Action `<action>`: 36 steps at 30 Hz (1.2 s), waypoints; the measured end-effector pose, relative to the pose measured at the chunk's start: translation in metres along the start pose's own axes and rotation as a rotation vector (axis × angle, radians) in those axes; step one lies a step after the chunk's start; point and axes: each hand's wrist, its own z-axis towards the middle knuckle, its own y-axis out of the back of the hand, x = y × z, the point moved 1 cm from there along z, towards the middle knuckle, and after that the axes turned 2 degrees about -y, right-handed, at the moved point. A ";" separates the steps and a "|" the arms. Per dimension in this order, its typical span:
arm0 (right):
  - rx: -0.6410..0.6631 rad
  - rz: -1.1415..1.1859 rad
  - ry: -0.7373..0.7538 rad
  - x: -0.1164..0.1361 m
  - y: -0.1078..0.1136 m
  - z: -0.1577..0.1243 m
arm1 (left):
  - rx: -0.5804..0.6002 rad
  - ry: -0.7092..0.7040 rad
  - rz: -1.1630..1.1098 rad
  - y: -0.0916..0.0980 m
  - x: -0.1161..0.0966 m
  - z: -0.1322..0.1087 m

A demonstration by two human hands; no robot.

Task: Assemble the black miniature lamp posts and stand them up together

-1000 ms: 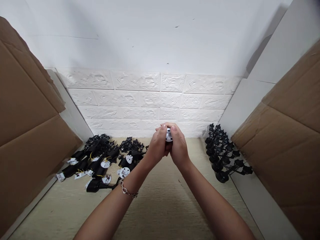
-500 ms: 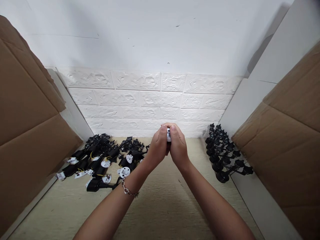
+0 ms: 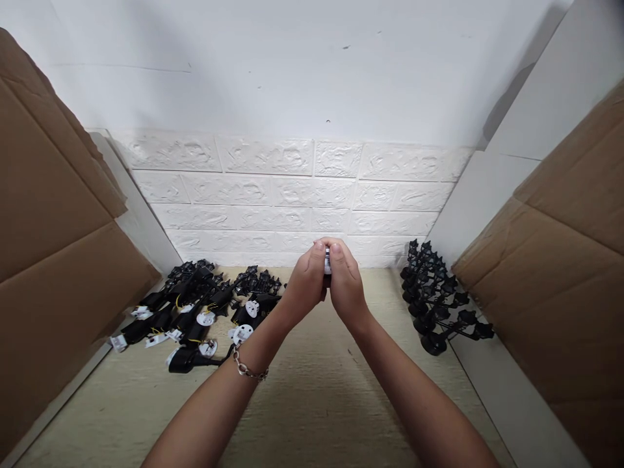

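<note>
My left hand [image 3: 307, 281] and my right hand [image 3: 347, 279] are pressed together in front of the wall, both closed around one small lamp base. Between the thumbs shows a strip of this lamp base [image 3: 327, 262], white above and dark below; palms and fingers hide the rest. On the table to the left lies a pile of small black lamp posts [image 3: 182, 359] with lantern heads. Several have round white base covers [image 3: 242, 334] hanging loose and yellow wires showing. More black lamp posts [image 3: 433, 342] stand grouped on the right, their round bases toward me.
A cardboard sheet [image 3: 58, 312] borders the left side, and another cardboard sheet [image 3: 560, 279] leans on the right. A white brick-patterned wall [image 3: 263, 188] closes off the back. Bare wood-toned tabletop [image 3: 312, 390] lies beneath my forearms.
Both hands stay pressed together and have shifted very slightly left. Less of the white part shows between the thumbs. The lamp posts on both sides have not moved.
</note>
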 end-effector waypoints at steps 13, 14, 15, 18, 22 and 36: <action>0.124 0.252 -0.059 0.004 0.008 0.003 | 0.048 -0.236 0.091 0.002 0.001 -0.003; 0.124 0.258 -0.070 0.005 0.009 0.003 | 0.053 -0.247 0.106 0.002 0.000 -0.003; 0.123 0.258 -0.082 0.006 0.009 0.003 | 0.056 -0.254 0.116 0.002 0.000 -0.003; 0.123 0.250 -0.129 0.008 0.010 0.004 | 0.057 -0.267 0.135 0.001 0.000 -0.003; 0.107 0.237 -0.153 0.006 0.009 0.005 | 0.061 -0.254 0.125 -0.002 0.001 -0.003; 0.063 0.178 -0.193 0.007 0.007 0.003 | 0.091 0.015 -0.043 -0.006 0.000 -0.009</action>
